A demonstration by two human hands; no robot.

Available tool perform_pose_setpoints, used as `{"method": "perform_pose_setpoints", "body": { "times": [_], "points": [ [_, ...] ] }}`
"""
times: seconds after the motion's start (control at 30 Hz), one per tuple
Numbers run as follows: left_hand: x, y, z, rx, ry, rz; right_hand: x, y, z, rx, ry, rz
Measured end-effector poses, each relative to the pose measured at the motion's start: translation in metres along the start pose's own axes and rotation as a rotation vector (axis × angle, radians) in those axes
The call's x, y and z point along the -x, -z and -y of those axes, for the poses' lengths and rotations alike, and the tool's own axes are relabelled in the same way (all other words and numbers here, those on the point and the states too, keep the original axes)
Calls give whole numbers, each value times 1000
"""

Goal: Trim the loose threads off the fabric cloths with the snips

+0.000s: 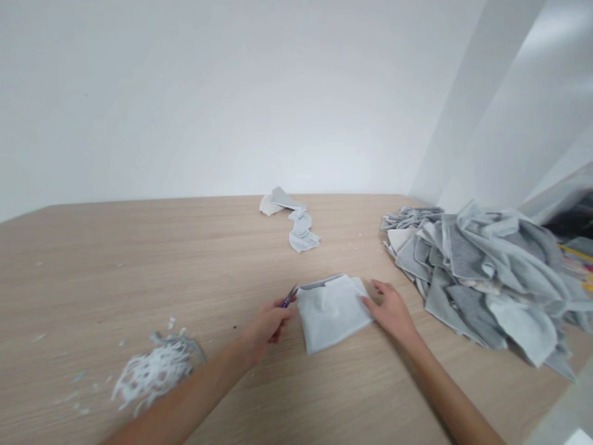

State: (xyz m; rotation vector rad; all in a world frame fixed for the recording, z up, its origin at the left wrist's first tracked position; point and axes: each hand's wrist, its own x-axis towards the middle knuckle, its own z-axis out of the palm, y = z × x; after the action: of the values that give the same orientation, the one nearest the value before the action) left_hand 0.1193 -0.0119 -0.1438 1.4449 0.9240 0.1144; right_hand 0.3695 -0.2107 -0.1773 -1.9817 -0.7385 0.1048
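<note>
A folded piece of pale grey fabric point(331, 316) lies flat on the table in front of me, its upper edge showing a darker grey layer. Small pointed scissors point(290, 295) with a purple part are held in my left hand point(267, 326), blades up beside the fabric's left corner. Whether the tips touch the cloth I cannot tell. At the fabric's right edge rests my right hand point(391, 309), fingers apart, the thumb side touching the cloth.
A large heap of grey fabric pieces point(463, 266) covers the table's right side. Several small cloth pieces point(301, 228) lie toward the back. A tangle of thin white fabric trimmings point(155, 371) sits at the front left, with lint scattered around. A wall point(231, 99) stands behind the wooden table point(139, 259).
</note>
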Motion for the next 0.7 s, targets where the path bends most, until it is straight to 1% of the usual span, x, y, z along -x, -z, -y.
{"method": "perform_pose_setpoints", "body": {
  "times": [0.07, 0.2, 0.27, 0.33, 0.4, 0.47, 0.53, 0.57, 0.63, 0.7],
  "points": [
    [-1, 1, -5, -32, 26, -1, 0, -6, -4, 48, 29, 57],
    [-19, -6, -26, -135, 37, 42, 2, -20, -4, 99, 66, 125],
    [-26, -7, -36, -192, 39, 88, 4, -22, -4, 111, 65, 136],
    [-28, -1, -41, -256, 39, 149, 6, -18, -6, 117, 49, 129],
    [-25, 14, -42, -330, 38, 211, 7, -11, -9, 111, 23, 105],
    [-21, 37, -41, -409, 37, 251, 8, -3, -12, 90, -2, 79],
    [-16, 63, -43, -484, 31, 266, 8, 4, -14, 60, -25, 60],
    [-13, 74, -45, -512, 22, 263, 7, 6, -14, 44, -35, 55],
    [-6, 93, -51, -532, -27, 219, 6, 8, -15, 16, -58, 47],
    [6, 104, -55, -509, -104, 150, 5, 8, -15, -10, -85, 38]
  ]
}}
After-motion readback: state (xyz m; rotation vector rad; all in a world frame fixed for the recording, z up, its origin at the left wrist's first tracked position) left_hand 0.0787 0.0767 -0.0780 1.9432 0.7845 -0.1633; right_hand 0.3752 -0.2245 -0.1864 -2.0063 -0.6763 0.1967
